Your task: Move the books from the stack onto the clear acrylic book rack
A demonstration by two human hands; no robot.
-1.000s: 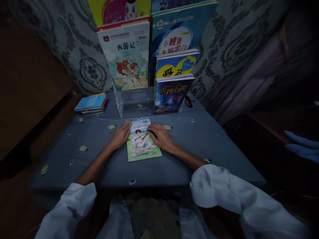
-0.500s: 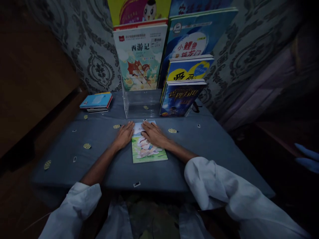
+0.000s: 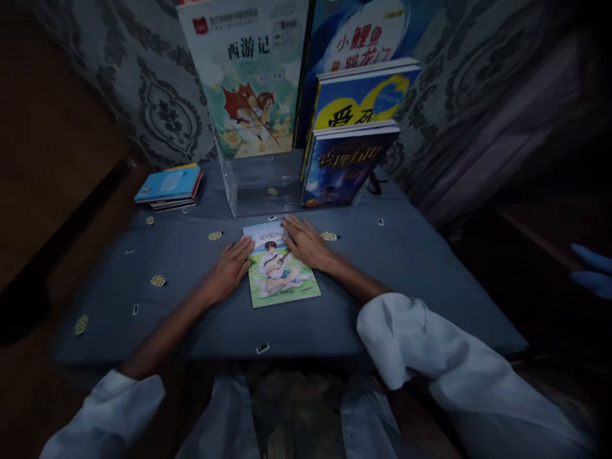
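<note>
A thin picture book (image 3: 282, 280) lies face up on the table, its cover showing a figure in a white shirt playing a guitar on grass. My left hand (image 3: 232, 269) rests flat, fingertips touching the book's left edge, fingers stretched out. Across the upper right corner of the cover lies my right hand (image 3: 310, 243), fingers extended and palm down, hiding part of the title. Neither hand is wrapped around the book.
Behind the book stands a clear tiered rack (image 3: 261, 201), holding a white book (image 3: 253, 83) on the left and a dark blue book (image 3: 347, 166) on the right. Several books form a small stack (image 3: 169, 186) at the back left. A patterned blue-grey cloth (image 3: 406, 280) covers the table.
My right hand has slid right across the cover, uncovering the drawn figure. My left hand stays at the left edge. The view has tipped down and closer.
</note>
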